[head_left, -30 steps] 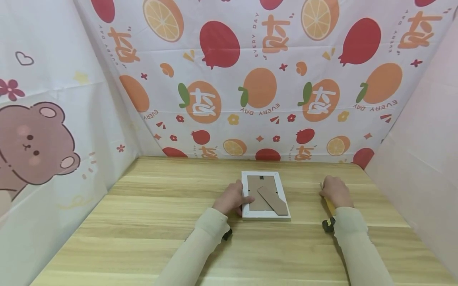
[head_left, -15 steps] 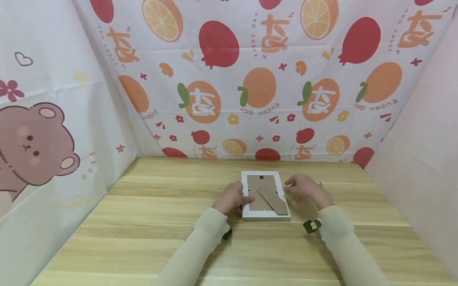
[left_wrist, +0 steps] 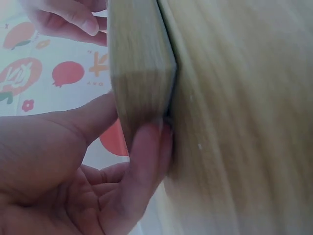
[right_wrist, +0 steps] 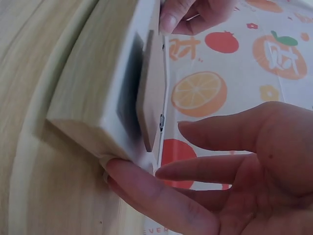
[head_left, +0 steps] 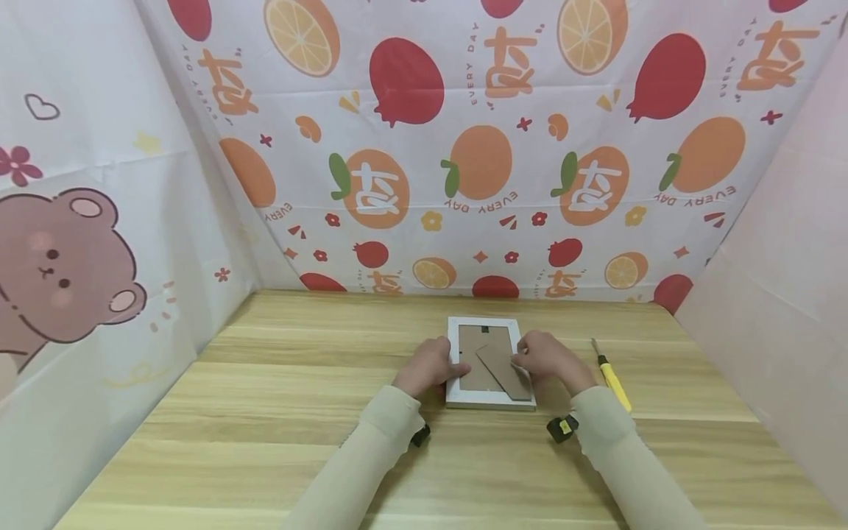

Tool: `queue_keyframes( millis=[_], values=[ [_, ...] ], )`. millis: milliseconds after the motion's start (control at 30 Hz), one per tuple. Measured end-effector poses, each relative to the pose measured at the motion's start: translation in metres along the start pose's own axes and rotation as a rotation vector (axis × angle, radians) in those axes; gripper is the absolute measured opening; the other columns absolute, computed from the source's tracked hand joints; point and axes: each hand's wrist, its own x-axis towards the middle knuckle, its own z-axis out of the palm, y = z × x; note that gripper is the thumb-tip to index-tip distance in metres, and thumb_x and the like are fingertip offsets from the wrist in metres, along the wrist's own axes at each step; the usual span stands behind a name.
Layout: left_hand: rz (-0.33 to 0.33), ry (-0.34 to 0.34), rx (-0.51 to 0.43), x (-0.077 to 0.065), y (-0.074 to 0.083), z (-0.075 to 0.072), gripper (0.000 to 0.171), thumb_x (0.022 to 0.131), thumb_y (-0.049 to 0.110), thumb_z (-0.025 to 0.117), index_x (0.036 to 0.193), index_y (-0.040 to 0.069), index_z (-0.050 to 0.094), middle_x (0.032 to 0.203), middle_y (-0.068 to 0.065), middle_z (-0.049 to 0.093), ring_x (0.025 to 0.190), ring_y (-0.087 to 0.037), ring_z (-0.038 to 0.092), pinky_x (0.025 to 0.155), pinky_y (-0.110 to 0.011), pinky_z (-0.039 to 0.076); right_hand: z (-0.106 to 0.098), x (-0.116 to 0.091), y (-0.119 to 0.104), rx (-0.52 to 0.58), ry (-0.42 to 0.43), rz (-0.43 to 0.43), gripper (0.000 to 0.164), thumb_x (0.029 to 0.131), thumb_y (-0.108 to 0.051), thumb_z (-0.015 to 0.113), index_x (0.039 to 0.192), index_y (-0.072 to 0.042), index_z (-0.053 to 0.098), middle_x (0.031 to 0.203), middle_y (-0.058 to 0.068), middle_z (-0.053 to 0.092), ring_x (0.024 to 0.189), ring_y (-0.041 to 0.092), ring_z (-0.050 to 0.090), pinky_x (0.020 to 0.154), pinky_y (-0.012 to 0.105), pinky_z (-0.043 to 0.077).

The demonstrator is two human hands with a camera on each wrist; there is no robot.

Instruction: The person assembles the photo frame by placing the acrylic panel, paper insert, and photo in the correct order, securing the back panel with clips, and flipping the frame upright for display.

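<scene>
A picture frame (head_left: 487,397) with a white border lies back up on the table. Its brown stand leg (head_left: 502,372) lies slantwise across the backing board. My left hand (head_left: 424,368) grips the frame's left side, thumb over the border; the left wrist view shows fingertips (left_wrist: 146,152) under its wooden edge. My right hand (head_left: 550,358) is at the right side. In the right wrist view, its lower fingers (right_wrist: 142,183) touch the frame's edge, while the thumb (right_wrist: 215,129) is held apart near a small metal tab (right_wrist: 162,122) on the back.
A screwdriver (head_left: 614,384) with a yellow handle lies on the wooden table (head_left: 265,412) to the right of my right hand. Behind the table hangs a fruit-print cloth (head_left: 411,243); cloth walls stand on both sides.
My right hand has let go of the screwdriver at the right and moved left to the frame's right edge. The left hand keeps its grip on the frame.
</scene>
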Motion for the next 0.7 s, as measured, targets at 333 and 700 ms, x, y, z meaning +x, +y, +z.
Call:
queue_keyframes(
  millis=[333, 700],
  values=[
    [0.062, 0.104, 0.037, -0.001, 0.006, -0.006, 0.036, 0.096, 0.025, 0.073, 0.113, -0.003, 0.06, 0.088, -0.011, 0.063, 0.072, -0.02, 0.058, 0.059, -0.027, 0.047, 0.0, 0.001, 0.0, 0.058, -0.025, -0.013, 0.031, 0.1, -0.017, 0.062, 0.116, 0.01, 0.068, 0.087, 0.015, 0.073, 0.063, 0.017, 0.068, 0.062, 0.03, 0.058],
    [0.24, 0.144, -0.159, -0.006, 0.015, -0.028, 0.033, 0.095, 0.012, 0.068, 0.123, -0.005, 0.063, 0.104, -0.019, 0.072, 0.084, -0.021, 0.069, 0.068, -0.031, 0.058, 0.001, 0.001, -0.002, 0.065, -0.015, 0.009, 0.029, 0.101, -0.018, 0.061, 0.11, 0.008, 0.068, 0.085, 0.012, 0.071, 0.066, 0.016, 0.068, 0.062, 0.029, 0.056]
  ],
)
